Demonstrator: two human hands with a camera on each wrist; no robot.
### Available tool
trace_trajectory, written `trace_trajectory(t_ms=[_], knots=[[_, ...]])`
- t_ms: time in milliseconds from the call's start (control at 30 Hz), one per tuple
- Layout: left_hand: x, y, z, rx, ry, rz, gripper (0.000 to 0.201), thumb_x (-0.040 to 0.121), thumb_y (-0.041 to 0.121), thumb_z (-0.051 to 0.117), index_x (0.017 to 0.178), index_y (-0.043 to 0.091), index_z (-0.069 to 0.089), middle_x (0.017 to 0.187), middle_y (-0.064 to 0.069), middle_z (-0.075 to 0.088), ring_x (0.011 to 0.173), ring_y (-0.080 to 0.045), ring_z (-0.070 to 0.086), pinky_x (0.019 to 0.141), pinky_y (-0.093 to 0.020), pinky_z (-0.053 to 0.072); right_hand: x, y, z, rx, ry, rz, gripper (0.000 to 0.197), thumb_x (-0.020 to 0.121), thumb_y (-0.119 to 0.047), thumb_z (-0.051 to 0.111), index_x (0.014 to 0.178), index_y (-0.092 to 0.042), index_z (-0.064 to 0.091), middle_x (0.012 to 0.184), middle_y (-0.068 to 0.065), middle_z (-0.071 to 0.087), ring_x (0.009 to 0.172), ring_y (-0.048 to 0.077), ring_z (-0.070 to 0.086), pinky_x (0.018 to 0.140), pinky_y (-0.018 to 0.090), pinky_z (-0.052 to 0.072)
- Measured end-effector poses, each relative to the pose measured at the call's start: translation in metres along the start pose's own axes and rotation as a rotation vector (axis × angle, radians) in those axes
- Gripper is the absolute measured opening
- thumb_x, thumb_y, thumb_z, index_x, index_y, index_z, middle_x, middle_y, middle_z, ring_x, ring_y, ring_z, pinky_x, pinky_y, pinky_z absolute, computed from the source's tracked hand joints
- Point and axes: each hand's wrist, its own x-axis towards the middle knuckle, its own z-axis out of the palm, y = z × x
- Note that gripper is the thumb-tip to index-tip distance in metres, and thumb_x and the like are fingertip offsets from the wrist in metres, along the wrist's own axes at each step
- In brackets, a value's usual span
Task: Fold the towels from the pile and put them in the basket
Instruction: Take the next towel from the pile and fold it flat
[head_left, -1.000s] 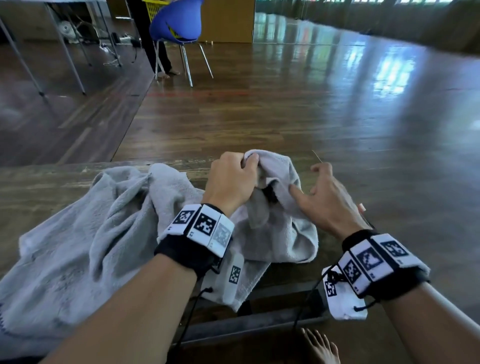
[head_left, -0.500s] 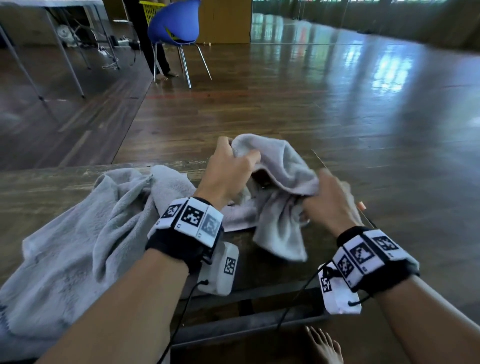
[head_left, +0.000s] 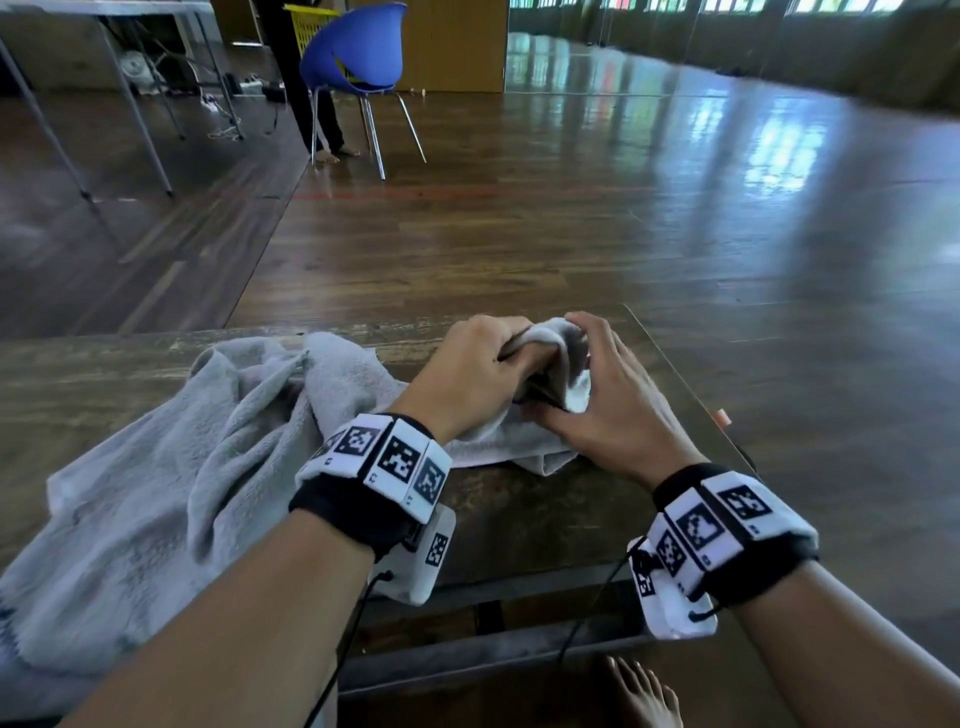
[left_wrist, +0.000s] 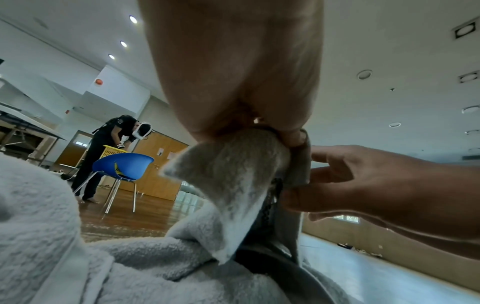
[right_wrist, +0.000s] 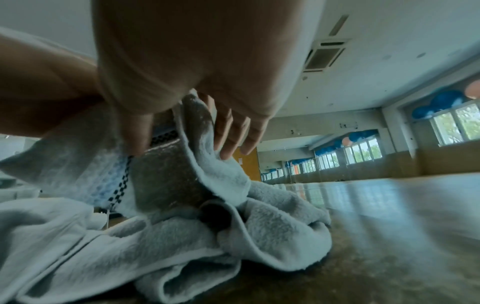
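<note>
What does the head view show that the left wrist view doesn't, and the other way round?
Only the head view shows both wrist bands, the wooden table edge and a bare foot below it. Only the left wrist view shows the ceiling lights, the whole body of a second person bending over a yellow basket, and the left hand from underneath, pinching the towel. Both show the grey towel, the right hand touching it, and the blue chair.
</note>
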Motion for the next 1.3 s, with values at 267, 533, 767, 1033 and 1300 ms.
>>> trace_trajectory(t_ms=[267, 533, 767, 1033, 1300], knots=[[0.003, -0.012, -0.024, 0.169, 0.266, -0.069, 0.012, 0.088, 0.013, 0.065, 0.084, 0.014, 0.076, 0.069, 0.006, 0.067, 0.06, -0.003, 0.057, 0.052, -0.009, 0.036, 0.01, 0.018, -0.027, -0.128, 0.484, 0.055, 0.022, 0.097, -0.02, 0.047, 0.11, -0.026, 0.063, 0.096, -0.01, 0.066, 0.08, 0.011, 0.053, 0.07, 0.029, 0.039], [0.006, -0.007, -0.031, -0.009, 0.464, -0.24, 0.024, 0.091, 0.01, 0.048, 0.074, 0.0, 0.061, 0.068, -0.01, 0.058, 0.064, -0.017, 0.046, 0.06, -0.033, 0.037, 0.006, 0.031, -0.046, 0.032, 0.408, 0.096, 0.016, 0.101, -0.02, 0.049, 0.096, -0.026, 0.064, 0.076, -0.016, 0.063, 0.069, 0.007, 0.06, 0.065, 0.028, 0.041], [0.004, 0.01, -0.01, -0.183, 0.294, -0.203, 0.027, 0.091, 0.019, 0.054, 0.066, 0.01, 0.052, 0.054, 0.003, 0.049, 0.05, -0.012, 0.043, 0.05, -0.031, 0.038, -0.013, 0.0, 0.004, -0.147, -0.184, 0.004, 0.058, 0.071, -0.081, 0.056, 0.105, -0.035, 0.054, 0.101, -0.017, 0.062, 0.092, 0.007, 0.06, 0.08, 0.038, 0.053], [0.004, 0.01, -0.007, -0.205, 0.158, -0.111, 0.007, 0.091, 0.019, 0.061, 0.086, 0.017, 0.066, 0.062, 0.016, 0.06, 0.057, 0.0, 0.053, 0.055, -0.017, 0.042, -0.006, 0.004, 0.009, -0.213, -0.023, 0.139, 0.019, 0.091, -0.043, 0.047, 0.091, -0.026, 0.055, 0.092, -0.004, 0.06, 0.083, 0.025, 0.058, 0.067, 0.038, 0.047], [-0.001, 0.004, -0.025, -0.332, 0.267, -0.185, 0.023, 0.097, 0.03, 0.059, 0.092, 0.011, 0.07, 0.076, -0.009, 0.065, 0.067, -0.011, 0.055, 0.064, -0.03, 0.047, 0.004, 0.019, -0.042, 0.192, 0.513, 0.074, 0.017, 0.103, -0.025, 0.047, 0.088, -0.018, 0.051, 0.068, -0.01, 0.054, 0.054, -0.009, 0.05, 0.047, 0.005, 0.033]])
